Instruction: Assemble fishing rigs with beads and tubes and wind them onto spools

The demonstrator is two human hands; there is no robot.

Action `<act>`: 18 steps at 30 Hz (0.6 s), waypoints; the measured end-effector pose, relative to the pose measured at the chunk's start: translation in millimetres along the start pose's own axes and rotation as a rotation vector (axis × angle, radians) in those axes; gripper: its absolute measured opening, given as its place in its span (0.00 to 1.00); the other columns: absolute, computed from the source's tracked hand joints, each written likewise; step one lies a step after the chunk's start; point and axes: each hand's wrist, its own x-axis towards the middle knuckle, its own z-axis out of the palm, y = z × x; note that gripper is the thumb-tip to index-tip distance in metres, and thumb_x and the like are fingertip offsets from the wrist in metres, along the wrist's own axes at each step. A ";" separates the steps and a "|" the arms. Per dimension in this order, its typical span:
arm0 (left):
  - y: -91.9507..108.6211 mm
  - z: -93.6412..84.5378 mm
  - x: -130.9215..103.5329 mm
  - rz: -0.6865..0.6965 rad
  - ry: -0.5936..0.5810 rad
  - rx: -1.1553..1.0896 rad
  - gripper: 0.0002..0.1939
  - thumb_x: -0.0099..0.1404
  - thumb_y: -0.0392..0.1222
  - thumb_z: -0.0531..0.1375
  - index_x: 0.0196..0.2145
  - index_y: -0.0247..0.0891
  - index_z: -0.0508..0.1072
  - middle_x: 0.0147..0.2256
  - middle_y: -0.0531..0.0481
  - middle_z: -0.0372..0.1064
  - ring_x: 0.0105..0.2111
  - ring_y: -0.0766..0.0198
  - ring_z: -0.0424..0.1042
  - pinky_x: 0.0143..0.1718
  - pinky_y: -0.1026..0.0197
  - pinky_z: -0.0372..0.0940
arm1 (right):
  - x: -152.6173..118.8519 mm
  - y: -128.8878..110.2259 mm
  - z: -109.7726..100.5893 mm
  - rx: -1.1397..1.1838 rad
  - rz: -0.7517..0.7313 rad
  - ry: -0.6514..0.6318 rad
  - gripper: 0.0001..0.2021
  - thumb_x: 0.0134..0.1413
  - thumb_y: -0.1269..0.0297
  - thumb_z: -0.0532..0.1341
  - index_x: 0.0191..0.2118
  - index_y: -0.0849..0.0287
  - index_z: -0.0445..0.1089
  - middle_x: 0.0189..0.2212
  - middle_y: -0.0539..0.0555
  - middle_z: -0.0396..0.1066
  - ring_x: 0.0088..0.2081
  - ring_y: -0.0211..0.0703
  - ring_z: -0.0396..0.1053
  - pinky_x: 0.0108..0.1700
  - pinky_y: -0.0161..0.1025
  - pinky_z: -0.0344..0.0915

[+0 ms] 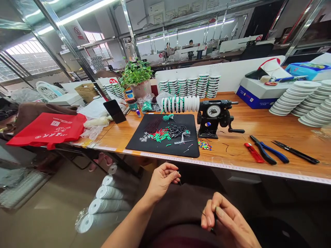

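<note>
Dark thin piece, lower right of centre, in right hand — grip pinched closed, likely for fine control. Left hand pinches tiny thing, mostly hidden — black mat mid-frame, probably for reach.

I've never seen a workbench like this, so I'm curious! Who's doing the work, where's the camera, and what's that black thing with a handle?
No robot here: a person works with bare hands, and the picture comes from a camera on their head, looking forward and down. The left hand pinches something thin, too small to make out. The right hand pinches a thin dark piece. On the wooden table, a black mat holds piles of small red and green pieces. The black machine has a round dial and a crank, and a row of white reels sticks out from its side. Pliers lie farther right.
</note>
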 end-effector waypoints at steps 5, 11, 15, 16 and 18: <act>-0.1 -0.4 0.8 -0.006 0.004 -0.007 0.24 0.52 0.49 0.71 0.38 0.30 0.69 0.29 0.46 0.73 0.27 0.69 0.72 0.30 0.68 0.67 | -0.3 1.1 -0.4 0.005 -0.015 -0.001 0.19 0.57 0.50 0.66 0.30 0.60 0.62 0.25 0.52 0.65 0.30 0.40 0.67 0.34 0.36 0.59; 1.6 0.6 -1.2 -0.007 -0.002 -0.018 0.23 0.53 0.48 0.71 0.38 0.30 0.68 0.29 0.47 0.73 0.27 0.70 0.72 0.30 0.69 0.66 | 0.1 0.0 1.8 0.002 -0.008 0.021 0.19 0.56 0.50 0.66 0.30 0.60 0.62 0.25 0.52 0.65 0.30 0.40 0.66 0.35 0.36 0.59; 3.5 1.4 -3.1 -0.006 -0.014 -0.014 0.23 0.53 0.48 0.71 0.37 0.30 0.67 0.29 0.47 0.73 0.26 0.70 0.72 0.30 0.69 0.66 | 0.9 -0.2 1.8 0.012 0.004 0.030 0.19 0.56 0.49 0.66 0.31 0.60 0.62 0.25 0.52 0.65 0.30 0.40 0.66 0.35 0.37 0.60; 3.6 1.4 -3.4 -0.004 -0.018 -0.012 0.23 0.54 0.48 0.70 0.37 0.30 0.67 0.29 0.47 0.73 0.26 0.70 0.72 0.30 0.69 0.66 | 1.1 0.1 1.4 0.013 0.005 0.031 0.19 0.56 0.50 0.66 0.31 0.60 0.62 0.25 0.52 0.65 0.30 0.40 0.66 0.35 0.37 0.60; 3.5 1.5 -4.1 0.001 -0.024 -0.009 0.23 0.54 0.48 0.70 0.37 0.30 0.67 0.29 0.47 0.73 0.27 0.70 0.72 0.30 0.69 0.66 | 1.3 0.9 0.7 0.017 0.003 0.028 0.18 0.57 0.50 0.66 0.31 0.60 0.62 0.25 0.52 0.65 0.30 0.40 0.66 0.35 0.36 0.60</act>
